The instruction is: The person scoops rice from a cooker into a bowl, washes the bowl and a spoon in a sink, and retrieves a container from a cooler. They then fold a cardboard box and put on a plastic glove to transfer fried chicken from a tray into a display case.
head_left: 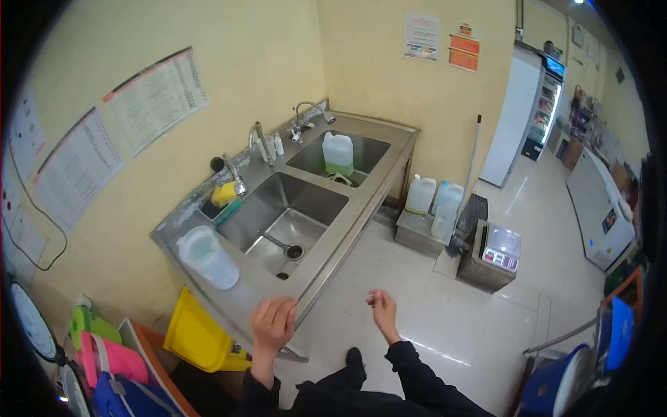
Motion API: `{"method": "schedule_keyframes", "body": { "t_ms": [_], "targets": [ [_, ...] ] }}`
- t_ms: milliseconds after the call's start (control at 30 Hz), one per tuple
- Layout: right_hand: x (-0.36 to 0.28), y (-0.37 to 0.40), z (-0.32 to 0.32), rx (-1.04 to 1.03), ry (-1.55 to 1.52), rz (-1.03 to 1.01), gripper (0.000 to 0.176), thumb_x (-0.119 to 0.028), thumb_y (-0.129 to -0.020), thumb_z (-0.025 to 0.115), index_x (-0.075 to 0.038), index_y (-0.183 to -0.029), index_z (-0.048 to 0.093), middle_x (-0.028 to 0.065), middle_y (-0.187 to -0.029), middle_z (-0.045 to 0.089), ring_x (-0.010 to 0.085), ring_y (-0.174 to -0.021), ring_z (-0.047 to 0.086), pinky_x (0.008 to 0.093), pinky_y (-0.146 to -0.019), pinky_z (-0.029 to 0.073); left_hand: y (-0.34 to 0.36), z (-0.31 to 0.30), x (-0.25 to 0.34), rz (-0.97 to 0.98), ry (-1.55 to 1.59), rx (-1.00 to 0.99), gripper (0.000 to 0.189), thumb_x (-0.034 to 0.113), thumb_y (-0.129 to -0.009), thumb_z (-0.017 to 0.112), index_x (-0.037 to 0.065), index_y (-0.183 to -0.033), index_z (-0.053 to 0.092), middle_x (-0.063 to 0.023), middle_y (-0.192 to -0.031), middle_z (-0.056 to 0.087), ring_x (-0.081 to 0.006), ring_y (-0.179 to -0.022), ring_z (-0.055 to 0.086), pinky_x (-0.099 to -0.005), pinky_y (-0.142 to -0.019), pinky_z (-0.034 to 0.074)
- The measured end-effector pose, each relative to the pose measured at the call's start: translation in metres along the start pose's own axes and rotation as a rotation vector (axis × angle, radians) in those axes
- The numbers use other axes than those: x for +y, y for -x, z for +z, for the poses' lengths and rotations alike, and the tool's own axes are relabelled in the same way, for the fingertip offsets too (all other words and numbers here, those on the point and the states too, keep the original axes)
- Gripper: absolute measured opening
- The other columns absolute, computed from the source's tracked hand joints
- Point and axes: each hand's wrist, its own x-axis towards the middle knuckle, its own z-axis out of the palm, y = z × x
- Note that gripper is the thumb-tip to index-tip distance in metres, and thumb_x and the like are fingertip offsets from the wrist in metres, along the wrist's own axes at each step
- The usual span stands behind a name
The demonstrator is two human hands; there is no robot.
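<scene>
My left hand (273, 323) is raised at the front edge of the steel sink counter (319, 258), its fingers curled; whether it holds anything is hidden. My right hand (382, 311) hangs over the tiled floor with bent fingers, and I cannot make out anything in it. A translucent plastic pitcher (217, 263) stands on the counter, up and left of my left hand. In the nearer basin (299, 221) lies a dark-ended tool (278, 241) near the drain. The farther basin holds a jug (338, 154) with green liquid.
Yellow sponges (224, 194) sit beside a tap. White jugs (421, 194), a broom (470, 182) and a scale (501, 247) on a block stand right of the counter. A yellow bin (198, 330) and pink container (114, 356) are lower left. Fridges and a chest freezer (597, 207) stand right.
</scene>
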Motion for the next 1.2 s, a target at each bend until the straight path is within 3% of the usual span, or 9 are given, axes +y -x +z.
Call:
{"method": "schedule_keyframes", "body": {
  "t_ms": [233, 333, 400, 467, 600, 700, 867, 1033, 1200],
  "targets": [
    [0.011, -0.204, -0.072, 0.351, 0.121, -0.004, 0.018, -0.015, -0.094, 0.052, -0.004, -0.104, 0.062, 0.0031, -0.084, 0.064, 0.0079, -0.075, 0.057, 0.0230, -0.061, 0.044, -0.185, 0.177, -0.101, 0.024, 0.235, -0.111, 0.011, 0.010, -0.085, 0.056, 0.004, -0.092, 0.063, -0.0091, -0.092, 0.063, -0.0293, -0.086, 0.060, -0.0377, -0.074, 0.048],
    [0.030, -0.322, -0.059, 0.352, 0.236, -0.297, 0.016, -0.007, -0.091, 0.053, -0.002, -0.104, 0.061, 0.0015, -0.084, 0.062, 0.0085, -0.078, 0.056, 0.0241, -0.064, 0.046, -0.240, 0.256, -0.156, -0.154, 0.341, -0.172, 0.019, 0.016, -0.093, 0.047, 0.002, -0.100, 0.059, -0.0137, -0.103, 0.060, -0.0324, -0.098, 0.055, -0.0396, -0.085, 0.044],
    [0.028, -0.421, -0.032, 0.183, 0.205, -0.405, 0.017, -0.004, -0.089, 0.054, -0.003, -0.104, 0.061, 0.0010, -0.082, 0.062, 0.0102, -0.077, 0.057, 0.0256, -0.068, 0.047, -0.267, 0.304, -0.187, -0.210, 0.321, -0.217, 0.024, 0.019, -0.095, 0.044, 0.002, -0.106, 0.057, -0.0154, -0.112, 0.057, -0.0329, -0.108, 0.051, -0.0400, -0.091, 0.040],
    [0.019, -0.519, 0.013, -0.103, 0.192, -0.231, 0.018, -0.003, -0.089, 0.053, -0.005, -0.104, 0.061, 0.0035, -0.085, 0.065, 0.0108, -0.077, 0.059, 0.0261, -0.070, 0.048, -0.314, 0.348, -0.212, -0.186, 0.272, -0.209, 0.027, 0.022, -0.096, 0.043, 0.003, -0.112, 0.056, -0.0159, -0.119, 0.054, -0.0327, -0.115, 0.047, -0.0406, -0.095, 0.037],
    [0.074, -0.675, 0.126, -0.503, 0.450, -0.374, 0.019, -0.008, -0.084, 0.058, -0.005, -0.102, 0.063, 0.0105, -0.080, 0.067, 0.0276, -0.081, 0.066, 0.0365, -0.072, 0.051, -0.390, 0.457, -0.279, -0.228, 0.144, -0.296, 0.038, 0.029, -0.097, 0.040, 0.007, -0.126, 0.048, -0.0146, -0.137, 0.042, -0.0308, -0.130, 0.036, -0.0464, -0.102, 0.030],
    [0.144, -0.736, 0.198, -0.973, 0.890, -0.336, 0.031, -0.012, -0.081, 0.062, -0.002, -0.110, 0.058, 0.0193, -0.094, 0.063, 0.0379, -0.089, 0.063, 0.0438, -0.077, 0.051, -0.437, 0.541, -0.323, -0.161, -0.092, -0.347, 0.045, 0.035, -0.097, 0.038, 0.010, -0.134, 0.043, -0.0111, -0.146, 0.033, -0.0276, -0.136, 0.028, -0.0508, -0.105, 0.026],
    [0.199, -0.736, 0.242, -1.058, 0.984, -0.125, 0.045, -0.012, -0.080, 0.062, 0.004, -0.118, 0.044, 0.0318, -0.117, 0.046, 0.0465, -0.099, 0.057, 0.0474, -0.084, 0.050, -0.416, 0.619, -0.392, -0.191, -0.305, -0.540, 0.052, 0.039, -0.096, 0.038, 0.012, -0.140, 0.035, -0.0044, -0.152, 0.024, -0.0200, -0.140, 0.022, -0.0531, -0.108, 0.022],
    [0.230, -0.744, 0.254, -1.117, 0.906, -0.081, 0.046, -0.009, -0.077, 0.064, 0.004, -0.115, 0.041, 0.0335, -0.116, 0.044, 0.0482, -0.100, 0.056, 0.0489, -0.085, 0.049, -0.393, 0.627, -0.388, -0.323, -0.264, -0.620, 0.053, 0.035, -0.095, 0.039, 0.011, -0.142, 0.032, -0.0056, -0.153, 0.020, -0.0195, -0.141, 0.018, -0.0507, -0.108, 0.021],
    [0.201, -0.769, 0.230, -0.951, 0.801, -0.239, 0.039, -0.009, -0.071, 0.064, 0.004, -0.103, 0.045, 0.0299, -0.093, 0.056, 0.0467, -0.089, 0.057, 0.0496, -0.079, 0.049, -0.301, 0.656, -0.347, -0.845, -0.152, -0.094, 0.032, 0.026, -0.090, 0.052, 0.006, -0.115, 0.054, -0.0102, -0.118, 0.054, -0.0270, -0.112, 0.051, -0.0436, -0.091, 0.038]
  ]
}}
